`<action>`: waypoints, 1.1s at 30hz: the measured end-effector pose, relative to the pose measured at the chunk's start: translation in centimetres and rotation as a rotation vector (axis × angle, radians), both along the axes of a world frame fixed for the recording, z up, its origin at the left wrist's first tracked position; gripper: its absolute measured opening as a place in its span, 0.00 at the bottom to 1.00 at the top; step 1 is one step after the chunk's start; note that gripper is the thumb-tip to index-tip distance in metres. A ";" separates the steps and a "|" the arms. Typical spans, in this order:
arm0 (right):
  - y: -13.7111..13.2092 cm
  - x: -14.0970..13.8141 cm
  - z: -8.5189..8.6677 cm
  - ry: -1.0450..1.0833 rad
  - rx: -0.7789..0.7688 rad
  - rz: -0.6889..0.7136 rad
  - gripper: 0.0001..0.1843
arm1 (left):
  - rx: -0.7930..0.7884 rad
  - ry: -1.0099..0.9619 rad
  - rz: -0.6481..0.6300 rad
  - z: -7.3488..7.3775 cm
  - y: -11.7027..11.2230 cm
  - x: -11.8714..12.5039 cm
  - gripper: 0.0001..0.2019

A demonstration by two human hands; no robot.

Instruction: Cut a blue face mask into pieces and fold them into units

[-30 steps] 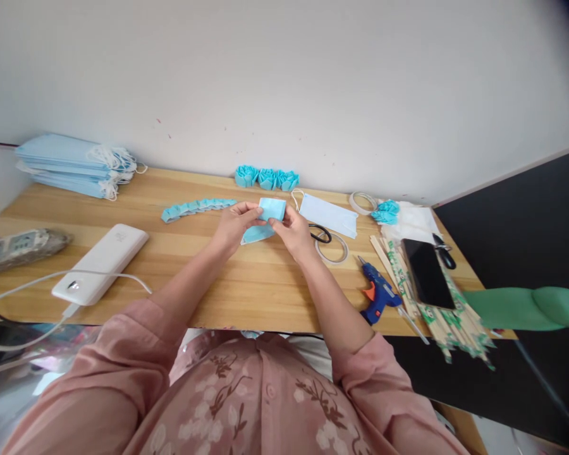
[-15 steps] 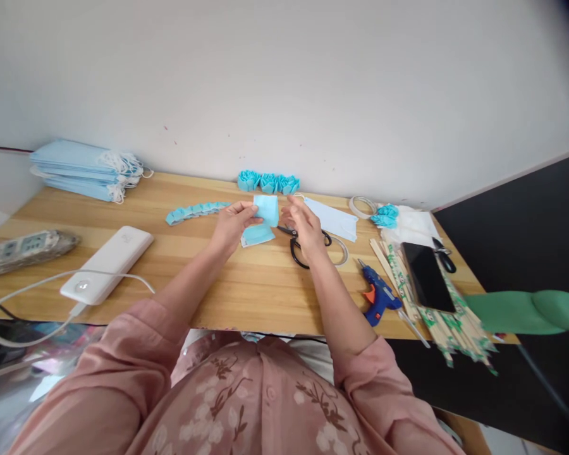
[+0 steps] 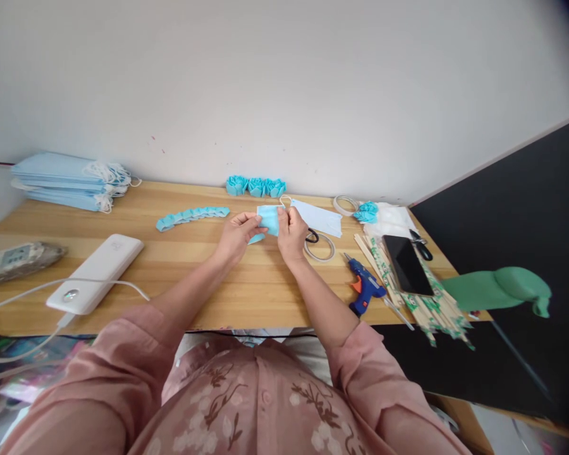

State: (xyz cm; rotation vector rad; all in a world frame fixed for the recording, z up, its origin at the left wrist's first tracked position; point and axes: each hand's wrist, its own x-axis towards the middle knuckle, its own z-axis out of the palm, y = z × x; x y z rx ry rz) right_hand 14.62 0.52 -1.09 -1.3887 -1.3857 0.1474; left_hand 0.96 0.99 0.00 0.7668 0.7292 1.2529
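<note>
- While the left hand (image 3: 237, 237) and the right hand (image 3: 293, 234) pinch a light-blue piece (image 3: 268, 220) between them over the middle of the table (image 3: 208, 297), a slip of either thumb could skew it.
- Thin-looking material: uneven pull from the two sides could crease or stretch it.
- Second blue piece (image 3: 256, 239), just below the held one and partly hidden: the fingers could catch it or brush it aside.
- Black loop (image 3: 312, 236), apparently a scissor handle, beside the right hand: blades not visible; a lowered hand could meet them.
- Glue gun (image 3: 367, 287), near the right forearm: heat cannot be told; a swinging elbow could knock it.
- Wrapped sticks (image 3: 443, 319), overhanging the edge under a phone (image 3: 408, 264): a bump could tip both.
</note>
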 end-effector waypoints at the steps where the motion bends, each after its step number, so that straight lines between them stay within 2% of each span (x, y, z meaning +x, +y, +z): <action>1: 0.1 0.1 0.0 -0.002 0.007 -0.010 0.24 | -0.005 -0.012 -0.007 0.0 0.0 0.1 0.11; 12: 0.7 0.1 -0.2 0.075 0.006 -0.008 0.27 | -0.078 -0.040 -0.071 -0.4 0.8 -0.1 0.09; 15: 1.0 0.7 -0.5 0.107 -0.042 0.033 0.28 | -0.033 -0.006 -0.057 -0.5 0.9 -0.2 0.11; 19: 1.3 2.3 -0.2 0.111 -0.089 0.140 0.27 | 0.068 0.138 0.035 -0.4 0.8 -0.4 0.09; 23: 1.0 3.1 1.0 -0.051 0.069 0.354 0.21 | 0.171 0.336 0.028 -0.2 0.7 -0.5 0.07; 26: 0.7 2.9 1.6 -0.225 0.103 0.457 0.16 | 0.213 0.401 0.006 -0.3 0.7 -0.4 0.06; 28: 0.6 2.6 1.7 -0.288 0.100 0.458 0.12 | 0.225 0.421 0.002 -0.4 0.7 -0.3 0.07; 33: 0.8 2.4 1.2 -0.341 0.089 0.383 0.14 | 0.263 0.479 -0.075 -0.4 0.6 -0.4 0.11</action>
